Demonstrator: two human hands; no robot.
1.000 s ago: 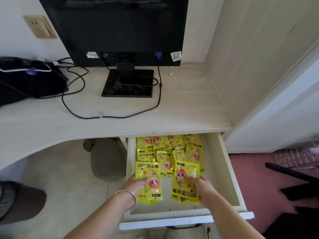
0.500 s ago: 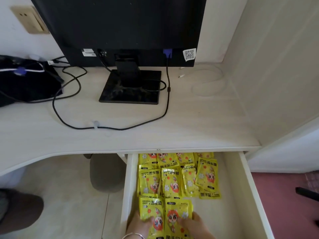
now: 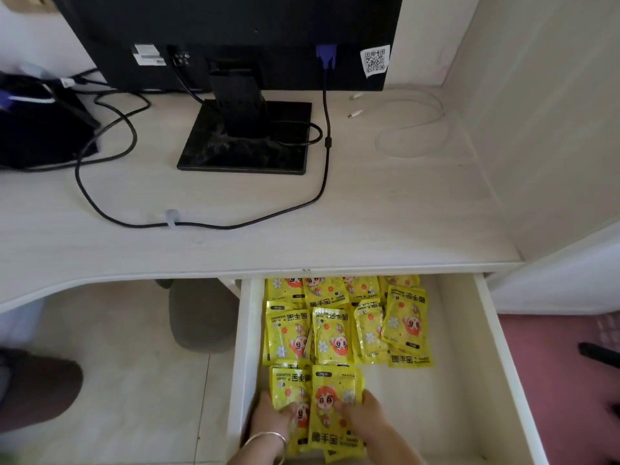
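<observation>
**Two hands gripping packets at the drawer's near end**

Both hands are working in the open drawer under the desk. The left hand is pinching the left packet, its thumb lying across the face. The right hand is gripping the right packet the same way, thumb curled over the front. These two packets are overlapping at the near left of the drawer, just in front of the pile of matching yellow ones.

The wrappers look slick, so a loose pinch is risking a packet sliding out and dropping back. More packets seem to be lying under the gripped ones, and they could be dragged along or spilled. The bangle is sitting close to the drawer's left wall and might catch on it.

The fingers beneath the packets are hidden. The picture's bottom edge is cutting off the forearms and the drawer's front. The desk edge is covering the pile's rear row. How many packets each hand is holding cannot be told.
</observation>
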